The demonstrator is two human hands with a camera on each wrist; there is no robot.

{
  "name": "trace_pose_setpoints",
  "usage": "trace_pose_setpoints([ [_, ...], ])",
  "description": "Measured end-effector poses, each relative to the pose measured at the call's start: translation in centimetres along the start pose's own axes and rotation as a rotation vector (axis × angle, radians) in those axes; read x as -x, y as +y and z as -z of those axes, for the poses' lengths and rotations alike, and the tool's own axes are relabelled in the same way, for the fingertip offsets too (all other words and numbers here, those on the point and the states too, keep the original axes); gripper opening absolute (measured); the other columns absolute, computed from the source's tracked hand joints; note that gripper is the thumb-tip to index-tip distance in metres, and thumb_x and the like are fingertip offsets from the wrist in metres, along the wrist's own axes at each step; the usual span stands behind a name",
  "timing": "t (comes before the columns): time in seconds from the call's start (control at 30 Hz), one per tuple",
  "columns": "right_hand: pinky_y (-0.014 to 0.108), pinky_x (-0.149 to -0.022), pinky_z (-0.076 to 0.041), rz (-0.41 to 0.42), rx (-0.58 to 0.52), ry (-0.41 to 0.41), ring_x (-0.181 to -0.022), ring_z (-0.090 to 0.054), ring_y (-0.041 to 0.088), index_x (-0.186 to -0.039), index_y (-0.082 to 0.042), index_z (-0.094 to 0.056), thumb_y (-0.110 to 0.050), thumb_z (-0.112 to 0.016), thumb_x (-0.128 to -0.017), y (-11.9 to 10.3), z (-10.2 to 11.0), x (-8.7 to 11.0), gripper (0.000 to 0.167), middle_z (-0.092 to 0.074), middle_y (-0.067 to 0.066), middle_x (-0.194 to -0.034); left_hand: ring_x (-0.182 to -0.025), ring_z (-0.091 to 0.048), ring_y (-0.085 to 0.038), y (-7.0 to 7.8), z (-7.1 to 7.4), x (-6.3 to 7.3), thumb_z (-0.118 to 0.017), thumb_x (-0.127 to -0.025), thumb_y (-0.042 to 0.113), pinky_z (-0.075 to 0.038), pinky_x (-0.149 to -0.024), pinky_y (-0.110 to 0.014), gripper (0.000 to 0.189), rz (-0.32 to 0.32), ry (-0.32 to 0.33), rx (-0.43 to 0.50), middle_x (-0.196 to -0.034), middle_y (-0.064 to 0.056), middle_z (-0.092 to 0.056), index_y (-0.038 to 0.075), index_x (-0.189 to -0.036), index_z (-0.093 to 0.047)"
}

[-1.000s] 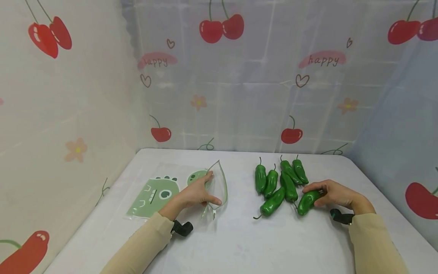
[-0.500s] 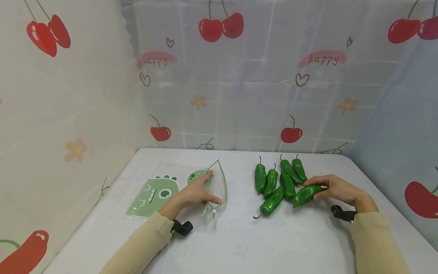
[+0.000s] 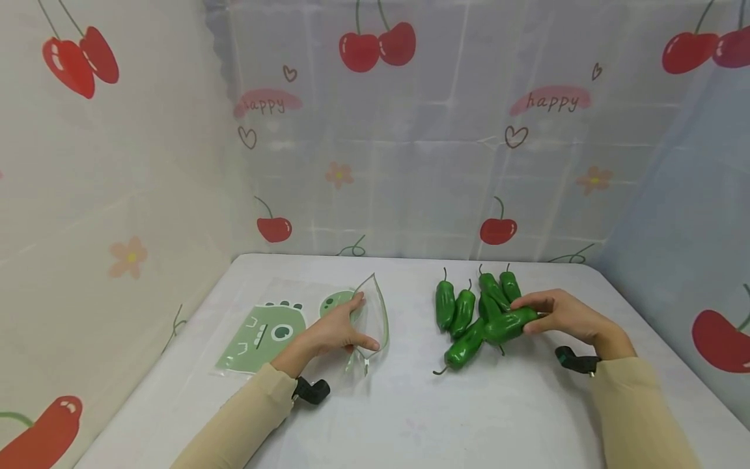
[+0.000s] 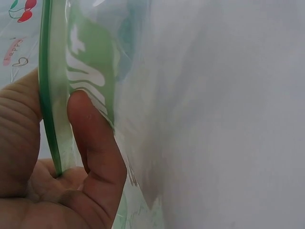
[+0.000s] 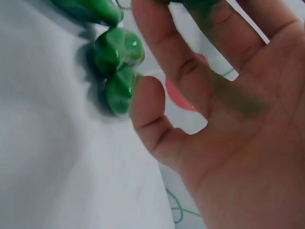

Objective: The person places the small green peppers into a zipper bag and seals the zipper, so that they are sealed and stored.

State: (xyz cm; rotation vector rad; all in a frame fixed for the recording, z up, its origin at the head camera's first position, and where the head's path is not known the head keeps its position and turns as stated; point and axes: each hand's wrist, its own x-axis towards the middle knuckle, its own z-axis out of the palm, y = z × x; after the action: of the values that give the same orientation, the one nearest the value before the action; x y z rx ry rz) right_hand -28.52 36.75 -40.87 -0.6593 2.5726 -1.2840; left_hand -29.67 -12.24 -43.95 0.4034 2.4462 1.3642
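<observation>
In the head view my right hand (image 3: 565, 317) pinches a green chili pepper (image 3: 506, 327) by one end between thumb and fingers. That pepper lies slanted over the group and overlaps other peppers in this view. Several more green peppers (image 3: 445, 306) lie to its left and behind it. Past the thumb in the right wrist view, shiny peppers (image 5: 119, 50) appear beside the white table. My left hand (image 3: 336, 329) holds a clear zip bag (image 3: 258, 339) at its green-edged mouth, which gapes toward the right. In the left wrist view a curled finger lies along the bag's zip edge (image 4: 46, 86).
The white table (image 3: 410, 417) has a rounded far corner on each side. Behind it and at both sides hang printed curtains (image 3: 410, 163) with cherries and the word "happy". A small black device (image 3: 312, 391) is strapped at each wrist.
My right hand has raised the pepper and turned it from steep to nearly level, carrying it left over the other peppers. The left hand and bag have stayed in place.
</observation>
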Motion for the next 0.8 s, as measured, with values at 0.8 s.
trace_pose_setpoints([
  [0.8, 0.036, -0.084, -0.061, -0.009, -0.066, 0.150, -0.094, -0.069, 0.013, -0.136, -0.003, -0.063, -0.024, -0.079, -0.092, -3.3, -3.1, -4.0, 0.051, -0.064, 0.017, -0.128, -0.052, -0.048, -0.016, 0.2, 0.0, -0.1, -0.099, -0.066, 0.029, -0.049, -0.056, -0.028, 0.134, 0.011, -0.006, 0.018, -0.172, -0.002, -0.026, 0.017, -0.168, -0.013],
])
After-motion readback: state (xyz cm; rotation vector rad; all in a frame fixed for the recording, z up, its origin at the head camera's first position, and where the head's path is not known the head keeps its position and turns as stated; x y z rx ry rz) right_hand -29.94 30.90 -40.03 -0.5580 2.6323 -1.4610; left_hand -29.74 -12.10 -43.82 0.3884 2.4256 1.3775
